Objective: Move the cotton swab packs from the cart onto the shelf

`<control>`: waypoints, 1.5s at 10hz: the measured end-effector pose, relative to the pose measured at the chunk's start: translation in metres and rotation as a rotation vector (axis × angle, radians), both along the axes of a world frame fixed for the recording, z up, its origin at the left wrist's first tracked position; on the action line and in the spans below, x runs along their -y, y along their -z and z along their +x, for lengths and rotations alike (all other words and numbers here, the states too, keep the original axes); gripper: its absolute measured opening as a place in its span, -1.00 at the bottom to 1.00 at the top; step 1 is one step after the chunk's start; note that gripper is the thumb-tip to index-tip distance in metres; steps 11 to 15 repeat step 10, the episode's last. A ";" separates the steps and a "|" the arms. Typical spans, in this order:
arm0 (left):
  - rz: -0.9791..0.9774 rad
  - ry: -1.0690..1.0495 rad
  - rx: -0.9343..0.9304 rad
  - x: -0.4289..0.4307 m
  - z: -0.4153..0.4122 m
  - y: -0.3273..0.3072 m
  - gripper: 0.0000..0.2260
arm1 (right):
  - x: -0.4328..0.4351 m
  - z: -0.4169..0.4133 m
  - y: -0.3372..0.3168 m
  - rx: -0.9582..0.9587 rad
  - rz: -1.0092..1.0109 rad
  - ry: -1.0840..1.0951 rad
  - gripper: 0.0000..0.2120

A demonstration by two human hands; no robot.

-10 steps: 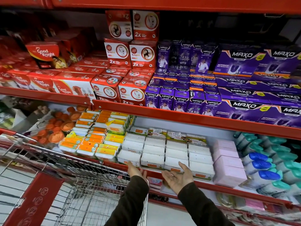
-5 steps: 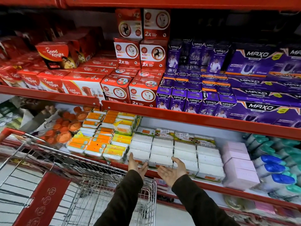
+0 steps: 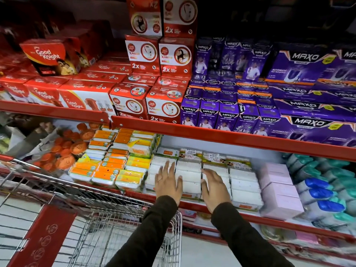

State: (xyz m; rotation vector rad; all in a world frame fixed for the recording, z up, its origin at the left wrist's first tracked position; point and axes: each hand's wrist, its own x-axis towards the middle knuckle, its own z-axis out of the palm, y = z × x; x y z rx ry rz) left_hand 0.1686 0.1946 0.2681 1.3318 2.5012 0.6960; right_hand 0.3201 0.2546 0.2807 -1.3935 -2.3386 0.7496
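White cotton swab packs (image 3: pixel 244 182) lie in several rows on the middle red shelf (image 3: pixel 250 216), some with green printed labels at the back. My left hand (image 3: pixel 168 182) lies flat, palm down and fingers spread, on the packs at the left of the block. On the packs just right of it my right hand (image 3: pixel 214 186) rests the same way. Neither hand grips anything. The wire cart (image 3: pixel 92 214) stands at the lower left, under my left sleeve; no packs show in the part of its basket that I see.
Orange and yellow packs (image 3: pixel 107 166) sit left of the white ones, pink boxes (image 3: pixel 279 191) and blue-capped bottles (image 3: pixel 323 191) to the right. Red Good Knight boxes (image 3: pixel 84 97) and purple Maxo boxes (image 3: pixel 289 116) fill the shelf above. A red panel (image 3: pixel 44 236) hangs on the cart.
Both hands have turned from palms-up at the shelf edge to palms-down and moved forward onto the white packs. The view has moved closer to the shelf.
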 end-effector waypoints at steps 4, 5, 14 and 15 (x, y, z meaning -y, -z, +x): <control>-0.332 0.282 -0.282 -0.030 0.009 0.041 -0.37 | -0.029 0.019 0.045 0.433 0.108 -0.109 -0.21; -0.244 0.369 -0.284 -0.050 0.044 0.031 -0.37 | -0.047 0.050 0.039 0.413 0.135 0.093 -0.32; -0.191 0.471 -0.331 -0.056 0.084 0.017 -0.29 | -0.040 0.080 0.017 0.322 0.157 0.122 -0.33; -0.191 0.471 -0.331 -0.056 0.084 0.017 -0.29 | -0.040 0.080 0.017 0.322 0.157 0.122 -0.33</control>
